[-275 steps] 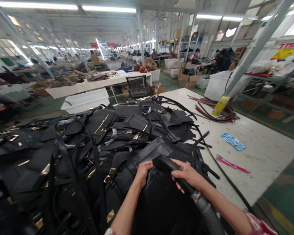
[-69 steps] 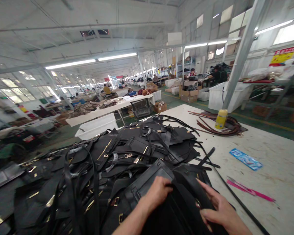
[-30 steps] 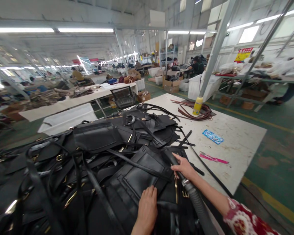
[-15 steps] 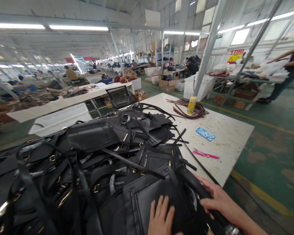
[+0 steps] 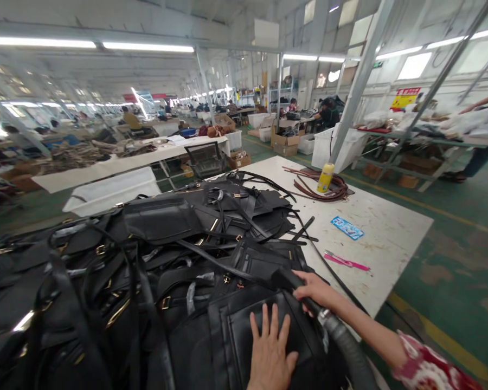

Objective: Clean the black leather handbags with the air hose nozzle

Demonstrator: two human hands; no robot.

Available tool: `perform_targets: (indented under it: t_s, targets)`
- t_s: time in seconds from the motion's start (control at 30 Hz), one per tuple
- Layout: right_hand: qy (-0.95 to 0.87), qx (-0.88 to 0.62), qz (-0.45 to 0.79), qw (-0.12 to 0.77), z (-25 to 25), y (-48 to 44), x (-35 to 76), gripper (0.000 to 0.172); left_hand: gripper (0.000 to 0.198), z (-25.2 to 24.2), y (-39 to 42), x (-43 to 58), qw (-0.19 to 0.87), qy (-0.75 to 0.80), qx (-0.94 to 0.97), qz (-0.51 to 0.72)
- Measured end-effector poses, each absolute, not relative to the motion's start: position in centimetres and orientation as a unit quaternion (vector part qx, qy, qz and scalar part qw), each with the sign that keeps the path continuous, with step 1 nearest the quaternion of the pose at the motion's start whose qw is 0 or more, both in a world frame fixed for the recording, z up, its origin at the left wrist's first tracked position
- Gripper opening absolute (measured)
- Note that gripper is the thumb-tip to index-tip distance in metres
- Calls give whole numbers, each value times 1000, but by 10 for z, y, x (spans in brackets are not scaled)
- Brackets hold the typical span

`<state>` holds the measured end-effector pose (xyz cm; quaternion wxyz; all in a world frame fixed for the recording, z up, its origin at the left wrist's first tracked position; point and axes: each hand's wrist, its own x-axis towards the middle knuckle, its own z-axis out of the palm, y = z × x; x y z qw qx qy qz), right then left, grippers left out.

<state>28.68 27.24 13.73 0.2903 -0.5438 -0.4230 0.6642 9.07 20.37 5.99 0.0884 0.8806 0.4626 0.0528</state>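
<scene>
My left hand point(image 5: 269, 346) lies flat with spread fingers on a black leather bag point(image 5: 244, 319) at the bottom middle. In my right hand point(image 5: 315, 290) is a black hose nozzle point(image 5: 287, 279), its flat end pointing left above the bag's upper edge. From its metal collar a thick ribbed hose point(image 5: 345, 346) runs down to the bottom edge. More black bags point(image 5: 158, 216) with gold buckles, zips and loose straps are heaped to the left and beyond.
On the white table point(image 5: 390, 227) lie a pink-handled tool point(image 5: 347, 261), a blue packet point(image 5: 347, 227), a yellow bottle point(image 5: 325, 177) and coiled brown straps point(image 5: 301, 187). A white bin point(image 5: 114, 189) stands beyond the heap. Other people work farther off.
My right hand has moved up and left with the nozzle, bringing more hose into view. The left hand stays on the bag, its fingers more widely spread. The view has shifted slightly.
</scene>
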Motion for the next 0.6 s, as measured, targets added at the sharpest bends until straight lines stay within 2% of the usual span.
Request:
perform_targets:
  t_s: [0.43,0.6]
  targets:
    - [-418,-559,668,259,134,258,294,73,78,62,203,87,136,450,880,61]
    - [-463,-596,601,263,138,278,272,78,66,71,204,91,147,451,877,77]
